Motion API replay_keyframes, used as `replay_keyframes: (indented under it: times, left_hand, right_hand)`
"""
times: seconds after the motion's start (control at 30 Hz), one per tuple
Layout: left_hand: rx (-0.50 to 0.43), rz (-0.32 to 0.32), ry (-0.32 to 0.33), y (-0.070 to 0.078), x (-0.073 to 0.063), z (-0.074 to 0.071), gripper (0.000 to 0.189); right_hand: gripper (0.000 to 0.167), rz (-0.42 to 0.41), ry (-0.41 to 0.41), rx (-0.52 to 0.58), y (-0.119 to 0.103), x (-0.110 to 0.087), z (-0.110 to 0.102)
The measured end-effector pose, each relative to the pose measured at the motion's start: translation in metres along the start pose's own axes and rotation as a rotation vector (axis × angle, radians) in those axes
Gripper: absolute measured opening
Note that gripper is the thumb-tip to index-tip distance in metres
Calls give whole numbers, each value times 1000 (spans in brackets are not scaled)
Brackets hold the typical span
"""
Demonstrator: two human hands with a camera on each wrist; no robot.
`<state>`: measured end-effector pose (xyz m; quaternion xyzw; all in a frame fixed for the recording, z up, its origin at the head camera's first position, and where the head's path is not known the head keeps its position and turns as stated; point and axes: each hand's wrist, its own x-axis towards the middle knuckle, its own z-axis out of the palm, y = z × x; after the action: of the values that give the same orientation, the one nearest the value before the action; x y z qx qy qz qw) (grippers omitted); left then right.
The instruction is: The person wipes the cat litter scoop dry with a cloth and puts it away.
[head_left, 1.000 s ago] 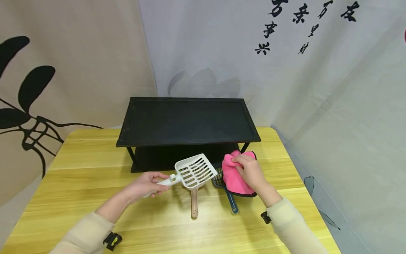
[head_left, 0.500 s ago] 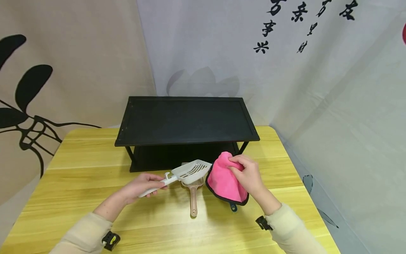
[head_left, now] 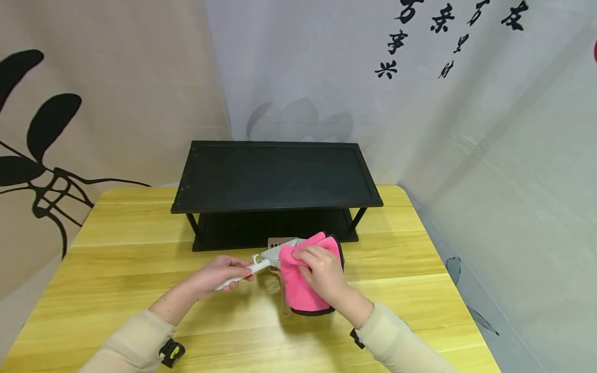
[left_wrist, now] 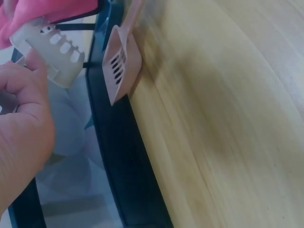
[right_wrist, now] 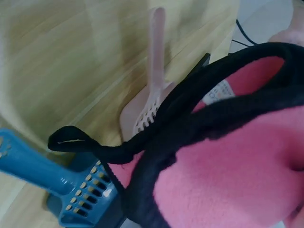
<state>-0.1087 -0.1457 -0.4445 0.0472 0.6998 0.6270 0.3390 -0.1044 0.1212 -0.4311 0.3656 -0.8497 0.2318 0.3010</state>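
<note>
Wooden table (yellow-grained) bears black two-tier rack, pink scoop, blue scoop.

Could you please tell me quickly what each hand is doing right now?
Left hand: holding the white slotted scoop.
Right hand: holding the black-edged pink cloth.

The cloth looks matt — the white scoop, smooth plastic.
</note>
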Motion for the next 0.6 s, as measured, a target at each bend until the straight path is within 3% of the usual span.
replay_keyframes:
  times: [0.3, 0.6]
  left_hand:
    - [-21, 21, -41, -2, 0, -3, 46]
    - [-24, 44, -82, 1, -6, -5, 48]
  right_hand:
    - [25, 68, 25, -50, 22, -10, -4]
    - [24, 247, 32, -77, 56, -27, -15]
